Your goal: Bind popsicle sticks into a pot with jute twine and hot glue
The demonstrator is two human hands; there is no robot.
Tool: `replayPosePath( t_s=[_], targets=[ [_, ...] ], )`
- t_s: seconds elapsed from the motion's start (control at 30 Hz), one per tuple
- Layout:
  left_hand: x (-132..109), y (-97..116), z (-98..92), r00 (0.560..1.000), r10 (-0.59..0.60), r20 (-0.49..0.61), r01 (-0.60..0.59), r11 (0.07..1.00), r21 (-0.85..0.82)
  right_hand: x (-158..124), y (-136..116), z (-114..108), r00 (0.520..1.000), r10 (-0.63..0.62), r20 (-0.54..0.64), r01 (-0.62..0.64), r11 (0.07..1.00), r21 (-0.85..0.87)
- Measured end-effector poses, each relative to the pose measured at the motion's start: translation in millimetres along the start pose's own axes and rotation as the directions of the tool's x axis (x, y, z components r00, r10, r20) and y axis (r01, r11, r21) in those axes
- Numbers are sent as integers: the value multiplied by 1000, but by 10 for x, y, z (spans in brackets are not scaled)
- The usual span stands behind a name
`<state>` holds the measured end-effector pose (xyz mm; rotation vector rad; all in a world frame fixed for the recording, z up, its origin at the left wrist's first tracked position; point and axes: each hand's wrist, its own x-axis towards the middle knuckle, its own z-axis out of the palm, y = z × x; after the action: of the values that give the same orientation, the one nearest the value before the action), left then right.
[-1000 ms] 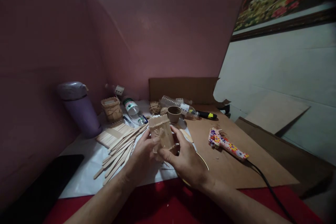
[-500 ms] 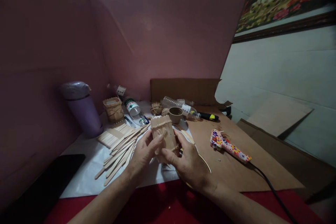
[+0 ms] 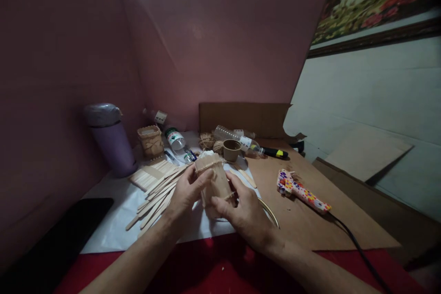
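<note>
A small holder made of wooden craft sticks (image 3: 217, 183), with twine round its upper and lower parts, is held tilted above the white sheet. My left hand (image 3: 188, 193) grips its left side, thumb across the front near the upper twine. On the lower right side, my right hand (image 3: 244, 206) holds it, thumb on the front near the base. White material shows at its top opening. Loose craft sticks (image 3: 161, 197) fan out left of my left hand. A gold-coloured ring (image 3: 270, 213), partly hidden, lies beside my right hand.
Behind stand a brown cup (image 3: 232, 150), twine balls (image 3: 206, 140), plastic bottles (image 3: 175, 138) and a finished-looking stick holder (image 3: 151, 141). A purple tumbler (image 3: 113, 147) is at left. A flowered glue gun (image 3: 301, 193) with a cord lies on cardboard (image 3: 330, 234) at right.
The stick holder has turned and tilted a little between my hands, showing the white material at its top. Both hands still hold it. The view has shifted slightly.
</note>
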<state>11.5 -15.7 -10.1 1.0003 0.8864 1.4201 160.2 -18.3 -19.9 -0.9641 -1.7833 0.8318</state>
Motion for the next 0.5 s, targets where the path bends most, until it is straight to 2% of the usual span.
replayPosePath(
  t_s=[0.13, 0.23, 0.4, 0.5],
  targets=[
    [-34, 39, 25, 991, -106, 83, 113, 990, -84, 20, 75, -4, 993, 95, 73, -108, 971, 214],
    [-41, 21, 52, 988, -107, 107, 122, 982, -146, 41, 108, -3, 991, 111, 67, -127, 937, 324],
    [-40, -30, 66, 974, -73, 214, 116, 973, -198, 52, 70, -12, 992, 128, -9, -120, 948, 294],
    [-42, -18, 59, 973, -105, 207, 146, 971, -189, 46, 48, -19, 996, 86, -12, -81, 970, 230]
  ],
)
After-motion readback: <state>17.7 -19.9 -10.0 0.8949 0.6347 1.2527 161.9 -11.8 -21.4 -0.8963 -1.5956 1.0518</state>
